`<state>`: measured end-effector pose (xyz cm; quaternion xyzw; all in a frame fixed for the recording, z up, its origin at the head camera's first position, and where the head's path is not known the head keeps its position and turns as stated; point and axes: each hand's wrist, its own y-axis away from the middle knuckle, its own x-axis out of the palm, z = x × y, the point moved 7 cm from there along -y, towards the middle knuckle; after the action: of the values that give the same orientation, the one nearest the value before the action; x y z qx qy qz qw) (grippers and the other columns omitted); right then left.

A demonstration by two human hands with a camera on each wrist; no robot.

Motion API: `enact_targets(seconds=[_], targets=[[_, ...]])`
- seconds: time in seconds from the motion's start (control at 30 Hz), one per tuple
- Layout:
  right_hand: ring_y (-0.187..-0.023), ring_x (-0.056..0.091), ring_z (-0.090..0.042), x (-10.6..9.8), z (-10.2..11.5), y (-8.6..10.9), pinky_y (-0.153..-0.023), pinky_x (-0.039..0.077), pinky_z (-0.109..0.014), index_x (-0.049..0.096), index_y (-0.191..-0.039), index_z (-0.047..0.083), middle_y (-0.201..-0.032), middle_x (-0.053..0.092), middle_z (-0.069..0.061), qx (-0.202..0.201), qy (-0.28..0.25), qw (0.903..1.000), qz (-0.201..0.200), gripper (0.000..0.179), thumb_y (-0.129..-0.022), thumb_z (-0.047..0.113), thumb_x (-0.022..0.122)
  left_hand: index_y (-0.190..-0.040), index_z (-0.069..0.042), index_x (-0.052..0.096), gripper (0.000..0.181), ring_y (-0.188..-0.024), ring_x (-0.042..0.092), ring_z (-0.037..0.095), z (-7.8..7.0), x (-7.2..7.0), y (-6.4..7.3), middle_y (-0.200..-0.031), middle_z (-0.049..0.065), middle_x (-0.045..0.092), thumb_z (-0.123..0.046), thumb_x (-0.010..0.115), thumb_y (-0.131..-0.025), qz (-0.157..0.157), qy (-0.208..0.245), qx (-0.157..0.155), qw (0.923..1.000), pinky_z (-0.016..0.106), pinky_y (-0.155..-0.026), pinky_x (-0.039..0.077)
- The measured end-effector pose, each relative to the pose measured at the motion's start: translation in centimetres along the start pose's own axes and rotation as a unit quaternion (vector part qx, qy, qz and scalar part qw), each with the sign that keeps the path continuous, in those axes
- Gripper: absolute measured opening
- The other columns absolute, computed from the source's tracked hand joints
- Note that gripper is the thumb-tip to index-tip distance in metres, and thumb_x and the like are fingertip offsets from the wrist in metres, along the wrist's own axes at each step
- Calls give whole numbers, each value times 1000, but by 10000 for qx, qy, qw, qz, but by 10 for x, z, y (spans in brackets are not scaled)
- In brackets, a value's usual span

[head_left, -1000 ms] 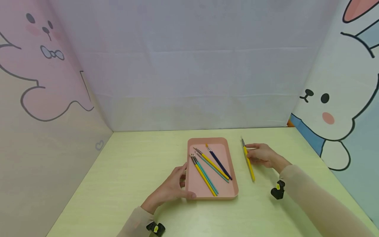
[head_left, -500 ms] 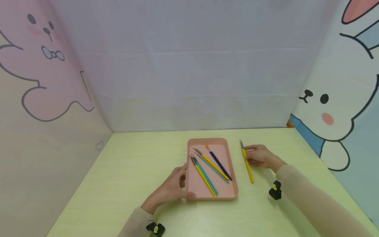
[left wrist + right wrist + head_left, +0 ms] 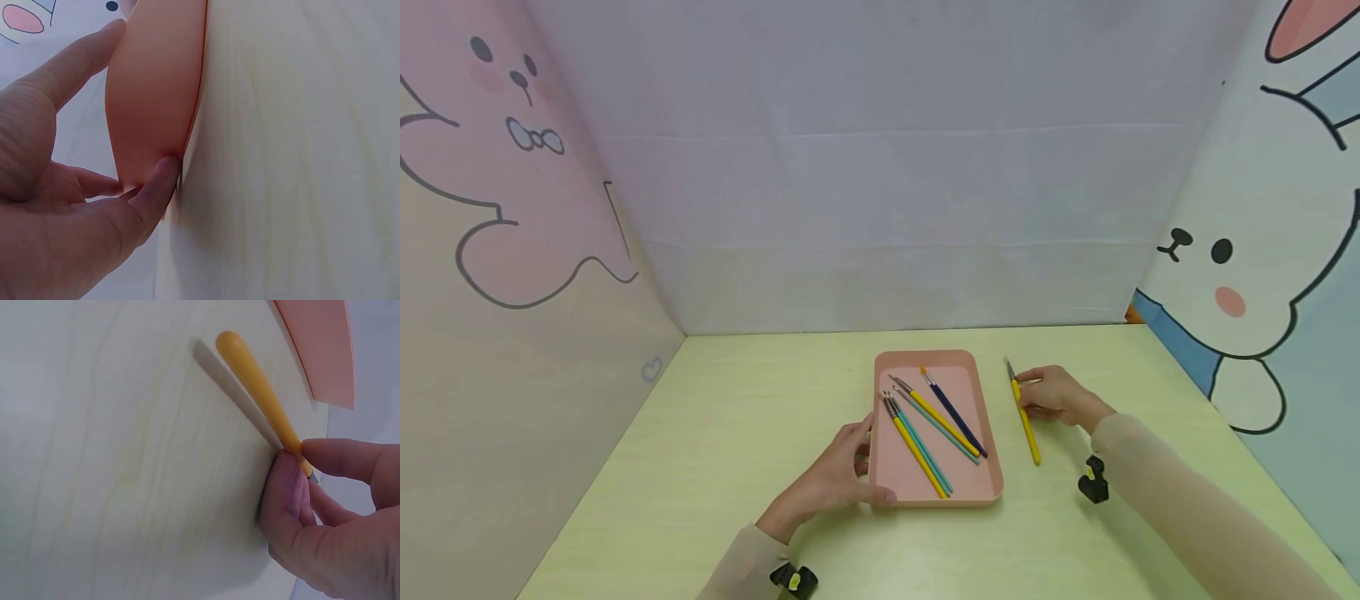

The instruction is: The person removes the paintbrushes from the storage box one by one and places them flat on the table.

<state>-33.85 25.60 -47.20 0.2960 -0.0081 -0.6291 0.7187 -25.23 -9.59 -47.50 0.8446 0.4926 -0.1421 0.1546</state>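
Before creased backdrop [image 3: 880, 183], pale table [image 3: 700, 433] bears tray [image 3: 973, 483]

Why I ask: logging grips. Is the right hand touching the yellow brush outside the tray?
Touching: the right wrist view shows the right hand pinching the yellow brush between thumb and finger.

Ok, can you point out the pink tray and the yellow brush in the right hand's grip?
Pink tray [image 3: 898, 458]: head view, bare inner floor.
Held yellow brush [image 3: 257, 387]: right wrist view, handle.

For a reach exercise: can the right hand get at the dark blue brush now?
Probably not yet: the right hand pinches a yellow brush; otherwise, only the tray rim stands before the dark blue brush.
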Motion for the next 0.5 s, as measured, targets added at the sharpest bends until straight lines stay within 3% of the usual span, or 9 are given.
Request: enact_targets(seconds=[0.17,0.5], targets=[[-80,65,-15,0,1,0,-73,64,-25,42,-154,-11,-124,61,-22,77,109,9999,-80,65,-94,-5,66,-172,-15,16,126,-135,53,32,1,0,-1,-158,19,33,-19,98,-78,9,-56,-31,10000,42,-114,53],[-75,63,-15,0,3,0,-67,61,-24,46,-152,-12,-118,63,-20,-23,486,9987,-168,65,-92,-5,69,-172,-17,16,126,-132,55,31,5,0,-3,-157,17,34,-23,99,-78,-4,-112,-65,9999,42,-113,54]])
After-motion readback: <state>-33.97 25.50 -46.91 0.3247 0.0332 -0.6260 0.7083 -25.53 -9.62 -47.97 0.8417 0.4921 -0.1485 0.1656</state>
